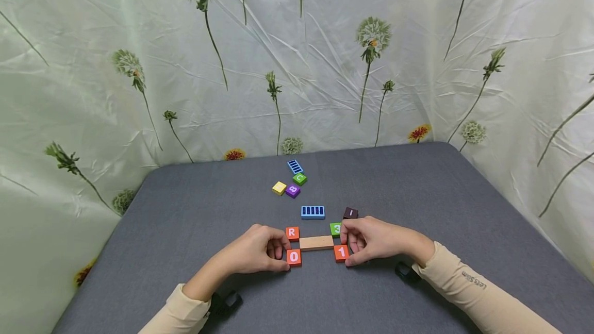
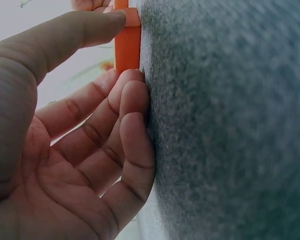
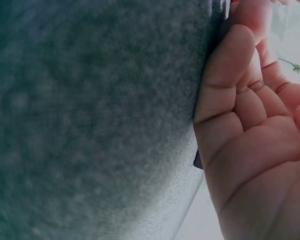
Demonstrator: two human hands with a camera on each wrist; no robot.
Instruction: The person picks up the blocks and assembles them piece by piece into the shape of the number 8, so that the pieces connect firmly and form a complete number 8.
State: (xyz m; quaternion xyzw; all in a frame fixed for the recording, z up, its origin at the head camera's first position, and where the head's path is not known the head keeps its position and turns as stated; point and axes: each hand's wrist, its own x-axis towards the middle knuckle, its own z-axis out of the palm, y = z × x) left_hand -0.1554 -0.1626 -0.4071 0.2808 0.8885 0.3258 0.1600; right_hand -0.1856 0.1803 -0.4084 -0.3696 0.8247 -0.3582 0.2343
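Observation:
My left hand (image 1: 257,249) pinches an orange tile marked 0 (image 1: 294,257) between thumb and fingers, on the grey table; the left wrist view shows the thumb on the edge of the orange tile (image 2: 127,47). Opposite it, my right hand (image 1: 378,241) holds an orange tile marked 1 (image 1: 341,253) at its right side. A plain wooden block (image 1: 316,243) lies between the tiles. Behind them are an orange R tile (image 1: 292,233) and a green 3 tile (image 1: 335,229), the latter partly covered by the right hand. In the right wrist view the curled fingers (image 3: 225,75) hide the tile.
A blue slotted piece (image 1: 313,212) and a dark tile (image 1: 350,213) lie just beyond. Farther back sit a yellow tile (image 1: 279,188), a purple 8 tile (image 1: 293,190), a green C tile (image 1: 299,179) and another blue slotted piece (image 1: 295,167). A flowered curtain (image 1: 325,66) hangs behind the table (image 1: 209,195).

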